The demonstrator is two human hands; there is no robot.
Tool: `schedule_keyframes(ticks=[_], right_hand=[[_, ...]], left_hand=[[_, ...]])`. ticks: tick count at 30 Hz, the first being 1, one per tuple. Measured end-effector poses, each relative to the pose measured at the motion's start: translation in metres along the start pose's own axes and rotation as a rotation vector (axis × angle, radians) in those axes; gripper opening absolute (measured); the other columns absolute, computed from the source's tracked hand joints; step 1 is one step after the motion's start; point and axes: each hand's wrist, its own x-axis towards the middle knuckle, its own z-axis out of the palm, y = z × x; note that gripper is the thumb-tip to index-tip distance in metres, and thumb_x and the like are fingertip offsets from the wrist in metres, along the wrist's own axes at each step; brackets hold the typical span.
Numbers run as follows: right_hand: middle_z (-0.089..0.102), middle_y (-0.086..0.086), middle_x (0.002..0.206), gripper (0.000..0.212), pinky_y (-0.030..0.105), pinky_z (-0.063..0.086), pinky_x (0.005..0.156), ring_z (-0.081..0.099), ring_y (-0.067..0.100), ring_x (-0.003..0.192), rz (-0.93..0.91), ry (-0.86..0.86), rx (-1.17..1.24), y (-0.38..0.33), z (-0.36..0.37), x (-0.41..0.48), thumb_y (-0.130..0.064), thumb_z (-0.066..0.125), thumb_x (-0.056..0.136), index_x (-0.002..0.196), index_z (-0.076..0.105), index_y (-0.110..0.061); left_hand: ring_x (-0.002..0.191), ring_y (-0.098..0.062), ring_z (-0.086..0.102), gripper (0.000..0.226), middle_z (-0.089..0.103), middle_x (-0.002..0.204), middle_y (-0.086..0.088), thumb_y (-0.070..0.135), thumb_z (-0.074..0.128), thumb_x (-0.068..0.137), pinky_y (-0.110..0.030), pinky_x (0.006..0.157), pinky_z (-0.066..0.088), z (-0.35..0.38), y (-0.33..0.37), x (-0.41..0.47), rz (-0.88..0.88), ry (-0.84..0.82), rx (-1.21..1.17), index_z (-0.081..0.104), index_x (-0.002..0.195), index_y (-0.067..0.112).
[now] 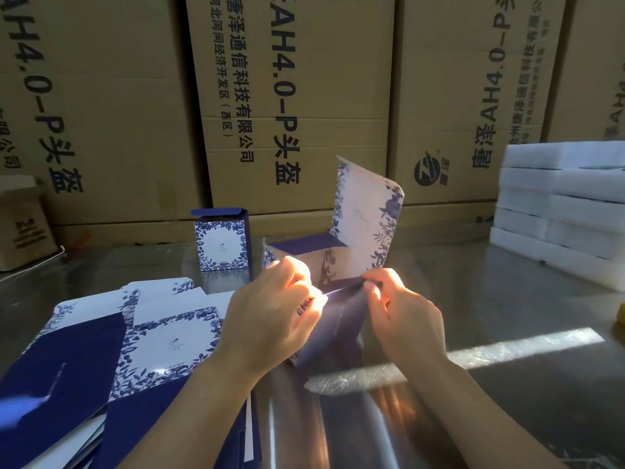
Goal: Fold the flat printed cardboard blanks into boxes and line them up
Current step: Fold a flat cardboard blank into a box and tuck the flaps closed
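Fingers (374,294) of the right hand (404,319) are seen curled, with thumb and fingertips pinched on a dark blue flap edge of the half-folded blank (367,218). The fingers of the left hand (270,319) are likewise curled round the left side of the same blank. Their tips are washed out by strong sunlight, so the exact grip cannot be made out. The blank is held between both hands just above the shiny metal table (507,384), near the middle of the view. Its tall white panel with blue floral print is raised upright behind the hands, and a dark blue panel is seen running down toward the table below them.

To the near left, a stack of flat blanks (84,360) is laid on the table, printed side up, and is partly covered by the left forearm. At the right edge, a small yellow object (621,316) is only partly shown.

Farther back, beyond the stack and left of the held blank, one finished box (221,245) is stood upright, dark blue at its top and right side. Toward the back right, white foam slabs (558,211) are piled on the table. A small brown carton (20,228) is placed at the far left. Along the back, large brown cartons (304,96) with black lettering are stood side by side.
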Motion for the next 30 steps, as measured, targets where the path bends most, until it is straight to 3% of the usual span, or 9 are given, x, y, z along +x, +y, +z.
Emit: schedule_keyframes(ticks=[5, 8, 12, 15, 17, 20, 24, 26, 30], right_hand=[[0.053, -0.008, 0.059, 0.033, 0.032, 0.049, 0.063, 0.061, 0.024, 0.062, -0.032, -0.063, 0.042, -0.005, 0.001, -0.004, -0.033, 0.046, 0.094, 0.126, 0.048, -0.038], [0.051, -0.01, 0.058, 0.038, 0.031, 0.048, 0.061, 0.058, 0.022, 0.06, -0.036, -0.085, 0.05, -0.004, 0.002, -0.005, -0.033, 0.047, 0.092, 0.13, 0.044, -0.039], [0.057, -0.007, 0.058, 0.041, 0.031, 0.047, 0.063, 0.059, 0.02, 0.06, -0.013, -0.075, 0.101, -0.002, 0.004, -0.005, -0.034, 0.046, 0.093, 0.133, 0.04, -0.04], [0.057, -0.007, 0.057, 0.038, 0.031, 0.045, 0.062, 0.058, 0.018, 0.059, 0.013, -0.038, 0.178, -0.001, 0.005, -0.006, -0.035, 0.042, 0.095, 0.132, 0.041, -0.038], [0.057, -0.009, 0.058, 0.035, 0.031, 0.043, 0.063, 0.059, 0.017, 0.062, 0.033, -0.035, 0.232, 0.0, 0.006, -0.006, -0.037, 0.041, 0.096, 0.131, 0.042, -0.038], [0.059, -0.012, 0.063, 0.034, 0.033, 0.045, 0.068, 0.061, 0.014, 0.067, 0.057, -0.042, 0.325, -0.002, 0.008, -0.006, -0.039, 0.04, 0.096, 0.13, 0.041, -0.037], [0.064, -0.015, 0.071, 0.031, 0.032, 0.046, 0.07, 0.062, 0.01, 0.07, 0.061, -0.048, 0.379, -0.003, 0.01, -0.007, -0.039, 0.041, 0.097, 0.128, 0.042, -0.039], [0.065, -0.021, 0.084, 0.029, 0.031, 0.047, 0.075, 0.063, 0.006, 0.08, 0.095, -0.061, 0.443, -0.003, 0.012, -0.007, -0.039, 0.041, 0.097, 0.125, 0.044, -0.041], [0.06, -0.03, 0.101, 0.019, 0.009, 0.039, 0.078, 0.054, -0.014, 0.094, 0.242, -0.096, 0.644, -0.003, 0.015, -0.003, -0.037, 0.045, 0.096, 0.111, 0.049, -0.048]], left_hand=[[0.065, -0.011, 0.042, 0.021, 0.056, 0.077, 0.001, 0.023, 0.055, 0.081, -0.018, 0.044, 0.025, -0.001, 0.006, 0.005, 0.003, 0.072, 0.001, 0.063, 0.062, 0.019], [0.067, -0.015, 0.048, 0.02, 0.057, 0.079, 0.001, 0.024, 0.053, 0.081, -0.019, 0.046, 0.03, -0.001, 0.002, 0.005, -0.103, 0.109, 0.018, 0.067, 0.067, 0.021], [0.095, -0.013, 0.053, 0.036, 0.055, 0.1, 0.004, 0.039, 0.044, 0.083, -0.028, 0.076, 0.044, 0.0, -0.002, 0.005, -0.519, 0.141, -0.122, 0.071, 0.095, 0.019], [0.112, -0.008, 0.048, 0.04, 0.049, 0.113, 0.013, 0.04, 0.042, 0.085, -0.038, 0.103, 0.035, 0.002, -0.011, 0.004, -0.764, 0.125, -0.301, 0.066, 0.111, 0.021], [0.119, -0.016, 0.049, 0.037, 0.053, 0.118, 0.008, 0.038, 0.042, 0.093, -0.041, 0.107, 0.032, 0.005, -0.018, 0.002, -0.86, 0.08, -0.383, 0.066, 0.112, 0.016], [0.12, -0.024, 0.049, 0.037, 0.057, 0.12, -0.005, 0.03, 0.039, 0.1, -0.043, 0.106, 0.032, 0.013, -0.024, -0.003, -0.922, 0.025, -0.417, 0.069, 0.1, 0.009], [0.092, -0.003, 0.053, 0.039, 0.049, 0.091, 0.023, 0.043, 0.035, 0.099, -0.03, 0.085, 0.038, 0.014, -0.028, -0.001, -1.052, -0.006, -0.528, 0.066, 0.087, 0.024], [0.073, 0.01, 0.051, 0.038, 0.05, 0.08, 0.025, 0.046, 0.038, 0.098, -0.019, 0.067, 0.034, 0.014, -0.03, 0.0, -1.125, 0.003, -0.573, 0.068, 0.083, 0.028], [0.059, 0.018, 0.05, 0.042, 0.052, 0.069, 0.021, 0.036, 0.043, 0.098, -0.01, 0.052, 0.032, 0.014, -0.026, 0.002, -1.093, 0.041, -0.573, 0.07, 0.068, 0.024]])
